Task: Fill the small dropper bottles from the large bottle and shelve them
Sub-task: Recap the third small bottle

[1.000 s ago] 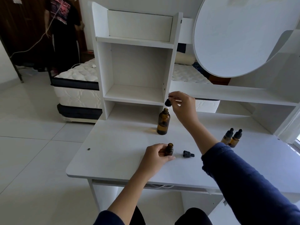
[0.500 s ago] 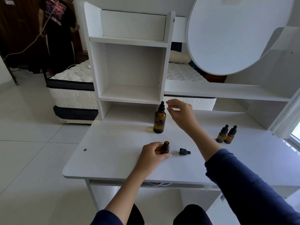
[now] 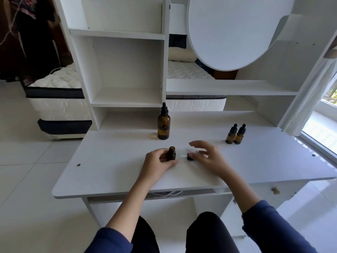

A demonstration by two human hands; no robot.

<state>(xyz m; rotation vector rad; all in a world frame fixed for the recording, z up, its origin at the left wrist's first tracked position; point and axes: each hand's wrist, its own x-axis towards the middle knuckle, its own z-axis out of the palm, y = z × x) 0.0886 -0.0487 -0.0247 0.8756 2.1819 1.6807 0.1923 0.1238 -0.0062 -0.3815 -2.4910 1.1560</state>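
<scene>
A large amber bottle (image 3: pixel 163 128) with its black dropper cap on stands upright near the back of the white desk (image 3: pixel 113 167). My left hand (image 3: pixel 158 163) grips a small uncapped amber dropper bottle (image 3: pixel 172 153) standing on the desk. Its black dropper cap (image 3: pixel 190 156) lies on its side just to the right. My right hand (image 3: pixel 207 157) hovers over that cap with fingers spread, touching or nearly touching it. Two small capped dropper bottles (image 3: pixel 234 134) stand together at the right.
White shelving (image 3: pixel 127 96) rises at the back of the desk, with a long shelf (image 3: pixel 229 87) to its right under a round white panel (image 3: pixel 235 30). A mattress (image 3: pixel 60 108) lies behind on the floor. A drawer knob (image 3: pixel 275 190) shows below the desk at right.
My right hand put the dropper cap back on the large bottle, let go, and came down toward the loose small cap. My left hand kept hold of the small open bottle.
</scene>
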